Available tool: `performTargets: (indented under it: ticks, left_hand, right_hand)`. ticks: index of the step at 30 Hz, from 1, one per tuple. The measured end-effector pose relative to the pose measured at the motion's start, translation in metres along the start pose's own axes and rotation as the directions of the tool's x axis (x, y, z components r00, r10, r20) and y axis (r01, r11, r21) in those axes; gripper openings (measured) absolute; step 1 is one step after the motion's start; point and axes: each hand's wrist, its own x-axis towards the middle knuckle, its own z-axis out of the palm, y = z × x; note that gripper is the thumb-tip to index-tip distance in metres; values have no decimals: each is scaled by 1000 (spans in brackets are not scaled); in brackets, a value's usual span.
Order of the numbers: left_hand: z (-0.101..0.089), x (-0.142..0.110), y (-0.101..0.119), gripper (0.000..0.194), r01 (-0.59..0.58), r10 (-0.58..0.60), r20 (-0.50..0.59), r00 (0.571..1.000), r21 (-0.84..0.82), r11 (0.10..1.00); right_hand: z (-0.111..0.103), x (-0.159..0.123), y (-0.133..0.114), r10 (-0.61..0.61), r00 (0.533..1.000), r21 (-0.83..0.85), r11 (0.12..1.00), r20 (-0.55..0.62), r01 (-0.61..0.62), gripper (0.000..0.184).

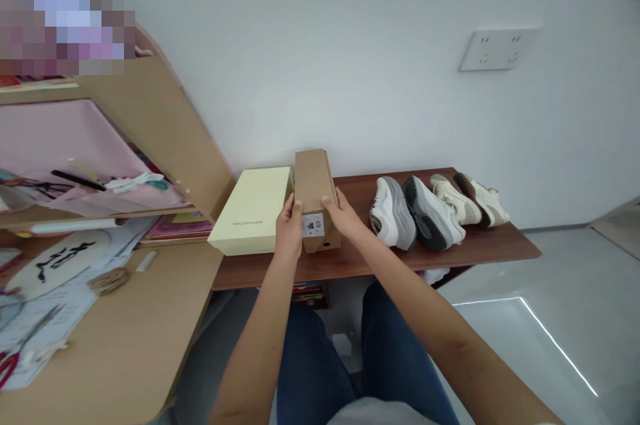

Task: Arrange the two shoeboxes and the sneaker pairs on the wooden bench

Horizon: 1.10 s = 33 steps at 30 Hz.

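Two-handed hold on a cardboard shoebox, with a cream box [257, 195] as landmark. The brown box [313, 178] stands upright immediately to the right of the cream box, apparently on the dark worktop [345, 266]; its underside is hidden. The left hand [289, 228] is partly closed about the near left edge, on the side facing the cream box, thumb at the lid's rim. The right hand [346, 218], likewise partly closed, grips the opposite side, its thumb on the lid. Whether the left fingers also touch the cream box cannot be told.

Handling, as judged here: pressure is best kept light and equal from both sides—thin card may bow if squeezed. Both hands sit toward the near end, so the far end could swing or dip if lifted; a hold nearer mid-length would balance it better. The thumbs should keep the lid seated, and the left fingers should avoid nudging the cream box.

Counts: boxes, two—one cream, one brown, the latter with one white label [313, 224]. Shoes, four, all right of the cream box and beyond the brown one: two white-and-grey shoes [395, 212], then two cream-and-brown shoes [453, 198].
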Motion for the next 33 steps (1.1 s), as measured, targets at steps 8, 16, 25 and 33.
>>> performTargets:
  ticks: [8,16,25,33]
  left_hand:
    - [-12,2,-34,43,259,-263,0,965,-174,950]
    - [-19,3,-79,21,460,-469,-133,873,-93,883]
    - [-10,2,-50,31,284,-290,-192,937,-62,957]
    - [-18,20,-24,39,107,-85,-168,982,127,986]
  right_hand:
    - [-11,5,1,-108,994,33,994,26,107,75]
    - [-62,3,-1,87,994,96,992,-62,-81,63]
    - [-84,14,16,-36,984,-86,996,-172,22,55]
    - [-67,11,28,42,999,14,999,-1,-42,73]
